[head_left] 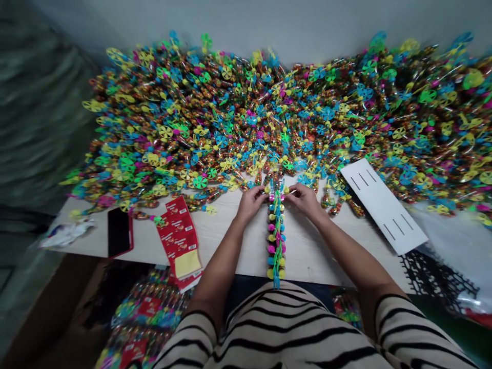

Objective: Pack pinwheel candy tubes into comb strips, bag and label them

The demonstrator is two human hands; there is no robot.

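A narrow double row of candy-filled fan toys (pixel 277 241) runs away from my body along the table, with yellow, pink, blue and green caps along both sides and bright plastic fan pieces down the middle. At its far end, my left hand (pixel 251 204) is closed, fingertips pinching a yellow-capped toy on the left side. Across from it, my right hand (pixel 305 201) pinches another yellow-capped toy on the right side. The toys' tubes within the row are mostly hidden by the caps and fans.
A large pile of fan toys (pixel 230 123) covers the back of the table. A white slotted board (pixel 384 205) lies to the right, beside black netted plastic (pixel 434 277). Red printed cards (pixel 177 225), a yellow pad (pixel 188 264) and a phone (pixel 119 231) lie left. Packed toys (pixel 148 307) sit below.
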